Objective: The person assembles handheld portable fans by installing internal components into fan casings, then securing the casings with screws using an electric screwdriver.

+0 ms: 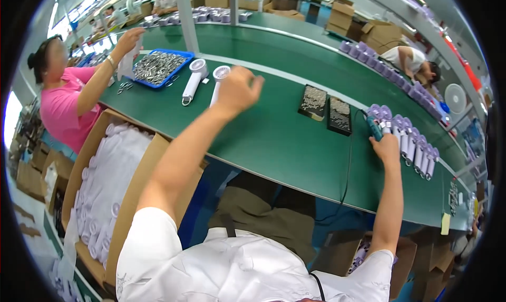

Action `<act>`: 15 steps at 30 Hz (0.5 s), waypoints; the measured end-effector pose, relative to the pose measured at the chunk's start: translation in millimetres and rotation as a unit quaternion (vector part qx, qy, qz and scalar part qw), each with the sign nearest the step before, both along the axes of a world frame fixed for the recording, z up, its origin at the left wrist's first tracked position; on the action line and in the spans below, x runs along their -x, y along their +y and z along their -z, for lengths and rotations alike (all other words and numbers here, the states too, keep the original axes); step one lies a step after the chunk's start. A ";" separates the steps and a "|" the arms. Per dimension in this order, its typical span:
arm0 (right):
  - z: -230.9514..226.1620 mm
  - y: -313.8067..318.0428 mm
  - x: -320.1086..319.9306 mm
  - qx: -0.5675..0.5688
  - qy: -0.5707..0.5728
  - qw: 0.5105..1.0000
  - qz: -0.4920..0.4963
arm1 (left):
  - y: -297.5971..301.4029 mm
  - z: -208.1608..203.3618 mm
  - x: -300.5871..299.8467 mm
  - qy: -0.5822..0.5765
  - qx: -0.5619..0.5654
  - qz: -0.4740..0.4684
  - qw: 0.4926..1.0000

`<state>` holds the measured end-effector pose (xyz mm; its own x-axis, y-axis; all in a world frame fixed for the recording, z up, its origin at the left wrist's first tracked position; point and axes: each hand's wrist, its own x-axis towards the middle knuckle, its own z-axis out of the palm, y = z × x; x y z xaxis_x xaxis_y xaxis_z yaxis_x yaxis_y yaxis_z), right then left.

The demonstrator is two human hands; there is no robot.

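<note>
Holding corded teal tool (373, 126), left hand (240, 91) blurred

Right hand (387, 145): fingers closed round the tool, covering its near end, just beside row of lavender fans (411, 150). Left hand is over a nearer fan (219, 72) on the green desk (274, 138), hiding part of its handle; can't tell if fingers touch or pinch it. Another fan (193, 80) lies just left, uncovered. Row's fans overlap. Pieces in two black trays (338, 128) too small to identify.

A slanted teal driver (374, 127) is just beside white-and-lilac handheld fans (411, 150).
</note>
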<state>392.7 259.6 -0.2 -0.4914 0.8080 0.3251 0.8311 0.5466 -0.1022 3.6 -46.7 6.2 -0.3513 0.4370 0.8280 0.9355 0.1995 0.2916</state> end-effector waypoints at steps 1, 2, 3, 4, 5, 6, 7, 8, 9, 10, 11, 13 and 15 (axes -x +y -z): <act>-6.1 -1.6 2.1 0.002 0.001 1.000 -0.017 | -16.6 -16.2 13.5 -0.091 0.063 -0.116 0.987; -13.7 -2.3 2.0 0.014 -0.015 1.000 -0.020 | -29.5 -28.7 35.0 -0.178 0.159 -0.169 0.956; -27.3 -13.5 9.2 0.051 0.005 0.999 -0.017 | -39.1 -30.1 60.4 -0.203 0.254 -0.236 0.916; -29.0 -13.0 10.2 0.053 0.031 0.997 -0.053 | -45.7 -29.9 70.5 -0.216 0.297 -0.252 0.895; -37.8 -28.2 16.1 0.026 0.051 0.995 -0.081 | -52.1 -29.3 77.3 -0.229 0.338 -0.268 0.873; -42.5 -39.4 23.9 -0.003 0.075 0.991 -0.111 | -59.0 -26.8 83.6 -0.323 0.367 -0.247 0.837; -27.2 -25.9 23.2 -0.030 0.103 0.983 -0.148 | -59.2 -14.3 90.5 -0.341 0.369 -0.230 0.834; -17.2 -26.4 20.0 -0.074 0.131 0.977 -0.152 | -48.7 -11.0 85.6 -0.358 0.371 -0.206 0.831; -7.9 -28.7 16.3 -0.118 0.158 0.968 -0.157 | -37.7 -5.8 79.5 -0.357 0.386 -0.211 0.824; 6.4 -24.2 11.9 -0.145 0.170 0.958 -0.181 | -33.5 -4.1 82.5 -0.352 0.389 -0.213 0.824; 7.6 -30.7 10.6 -0.155 0.188 0.943 -0.226 | -36.9 2.6 86.5 -0.396 0.350 -0.183 0.829; 7.3 -35.4 7.0 -0.208 0.215 0.900 -0.316 | -36.7 -3.9 73.3 -0.473 0.277 -0.147 0.823; 5.9 -39.3 3.4 -0.238 0.219 0.867 -0.380 | -31.6 11.2 67.1 -0.577 0.150 -0.036 0.802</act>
<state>389.3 220.3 -6.1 -0.5683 0.0287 0.8224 0.1521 0.9858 0.0707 -63.5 -78.2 -5.0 -0.8420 0.4991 -0.2049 0.0600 0.4640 0.8838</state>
